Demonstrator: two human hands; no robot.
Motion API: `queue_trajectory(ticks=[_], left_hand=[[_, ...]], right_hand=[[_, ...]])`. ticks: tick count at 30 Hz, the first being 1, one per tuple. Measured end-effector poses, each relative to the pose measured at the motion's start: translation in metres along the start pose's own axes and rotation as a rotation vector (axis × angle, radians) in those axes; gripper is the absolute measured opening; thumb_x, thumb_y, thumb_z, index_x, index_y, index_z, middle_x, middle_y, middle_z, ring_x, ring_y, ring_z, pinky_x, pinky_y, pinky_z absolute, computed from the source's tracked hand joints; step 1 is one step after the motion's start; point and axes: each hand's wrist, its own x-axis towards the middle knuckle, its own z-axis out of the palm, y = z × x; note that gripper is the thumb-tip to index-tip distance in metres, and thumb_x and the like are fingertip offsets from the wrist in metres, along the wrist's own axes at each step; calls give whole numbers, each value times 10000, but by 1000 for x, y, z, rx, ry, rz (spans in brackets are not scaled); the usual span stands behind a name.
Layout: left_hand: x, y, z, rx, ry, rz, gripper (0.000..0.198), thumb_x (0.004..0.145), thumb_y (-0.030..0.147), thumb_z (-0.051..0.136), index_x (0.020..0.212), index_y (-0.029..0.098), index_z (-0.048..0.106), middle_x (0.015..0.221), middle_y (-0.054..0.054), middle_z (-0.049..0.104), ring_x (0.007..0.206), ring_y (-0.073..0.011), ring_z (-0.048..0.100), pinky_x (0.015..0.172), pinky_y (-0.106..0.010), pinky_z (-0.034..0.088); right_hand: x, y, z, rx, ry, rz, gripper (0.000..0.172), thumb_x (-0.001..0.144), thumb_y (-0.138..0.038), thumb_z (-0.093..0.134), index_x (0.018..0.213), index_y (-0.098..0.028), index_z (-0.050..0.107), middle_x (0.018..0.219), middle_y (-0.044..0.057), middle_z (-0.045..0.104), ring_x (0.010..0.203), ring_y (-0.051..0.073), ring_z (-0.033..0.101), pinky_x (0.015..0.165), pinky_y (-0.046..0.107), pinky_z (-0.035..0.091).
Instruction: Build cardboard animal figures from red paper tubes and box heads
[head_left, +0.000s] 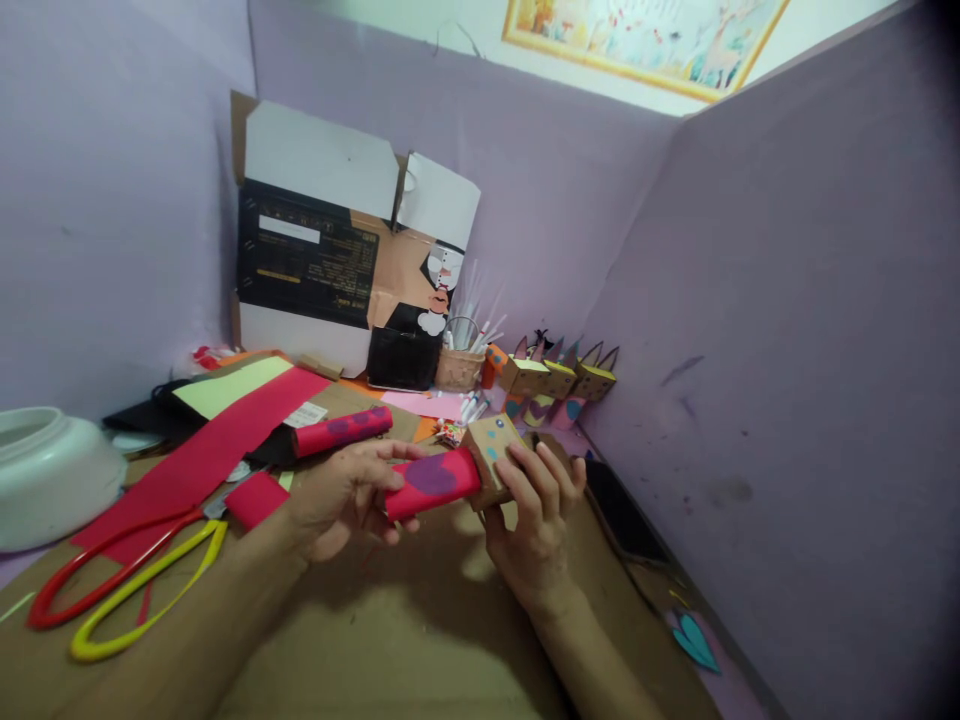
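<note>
Both my hands hold one paper craft figure above the brown tabletop (420, 640). My left hand (341, 495) pinches its pink paper-wrapped tube (431, 482), which bears a purple heart. My right hand (534, 520) is wrapped around the figure's brown cardboard head (491, 450), which has blue dots on its face. A second pink tube with purple spots (341, 431) lies just behind my left hand.
Scissors with red and yellow handles (127, 585) lie at the left on a long red paper strip (202, 455). A white bowl (45, 470) sits far left. Finished cardboard figures (559, 378), a basket of pens (459, 365) and an open carton (337, 250) stand at the back.
</note>
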Motion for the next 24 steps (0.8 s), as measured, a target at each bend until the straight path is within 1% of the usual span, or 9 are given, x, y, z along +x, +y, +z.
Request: queue_trajectory(ticks=[3, 8, 11, 15, 18, 20, 21, 22, 24], left_hand=[[4, -6, 1, 34, -44, -18, 485, 615, 180, 663, 1075, 114, 526, 719, -62, 670, 480, -162, 626, 369, -197, 436], [4, -9, 1, 67, -63, -13, 504, 639, 354, 723, 1051, 116, 559, 763, -72, 667, 517, -159, 637, 365, -182, 438], [5, -11, 0, 117, -8, 0, 554, 593, 289, 760, 1072, 103, 553, 698, -45, 653, 469, -124, 598, 356, -162, 409], [9, -13, -3, 87, 13, 32, 565, 589, 257, 748, 1093, 104, 543, 631, -13, 626, 455, -95, 557, 387, -159, 400], [13, -12, -10, 112, 86, 124, 579, 574, 277, 754, 1092, 120, 547, 660, -8, 635, 475, -94, 551, 413, -170, 401], [15, -9, -14, 246, 147, 194, 587, 559, 270, 763, 1093, 125, 568, 662, -2, 639, 485, -99, 548, 441, -187, 417], [15, -6, -17, 336, 170, 218, 588, 558, 268, 764, 1099, 129, 579, 669, -2, 644, 497, -109, 554, 463, -204, 433], [15, -4, -18, 426, 188, 235, 586, 564, 271, 761, 1107, 135, 590, 693, -8, 655, 525, -127, 571, 496, -225, 456], [13, 0, -20, 592, 213, 262, 571, 581, 296, 752, 1115, 150, 611, 808, -35, 686, 649, -187, 625, 599, -282, 501]], right_hand=[[-1, -4, -1, -22, 1, -20, 358, 774, -24, 528, 1063, -234, 528, 1122, 61, 570, 1219, 244, 395, 1099, 552, 128], [-3, -3, -3, -61, 8, -1, 380, 777, -4, 499, 1058, -259, 523, 1181, 60, 506, 1255, 250, 352, 1092, 566, 122], [-4, -3, -4, -68, -35, -13, 446, 769, 16, 478, 1105, -277, 492, 1255, 56, 449, 1290, 248, 308, 1093, 569, 102], [1, -9, -11, -1, -52, 10, 633, 721, 0, 496, 1269, -282, 353, 1440, 75, 261, 1351, 291, 212, 1078, 615, 94], [9, -8, -18, 221, 124, 179, 737, 689, -62, 539, 1344, -261, 264, 1451, 109, 240, 1350, 321, 227, 1059, 628, 159], [13, 1, -22, 412, 273, 372, 678, 708, -132, 562, 1326, -230, 301, 1388, 134, 326, 1322, 320, 292, 1052, 600, 216], [14, 7, -23, 489, 300, 466, 593, 729, -170, 567, 1284, -214, 363, 1323, 137, 398, 1284, 313, 355, 1043, 577, 253], [15, 14, -24, 543, 280, 547, 483, 753, -206, 570, 1218, -204, 436, 1240, 130, 470, 1225, 301, 426, 1028, 551, 292], [13, 28, -24, 593, 127, 655, 273, 775, -275, 589, 1034, -194, 559, 1066, 101, 568, 1081, 275, 538, 983, 499, 363]])
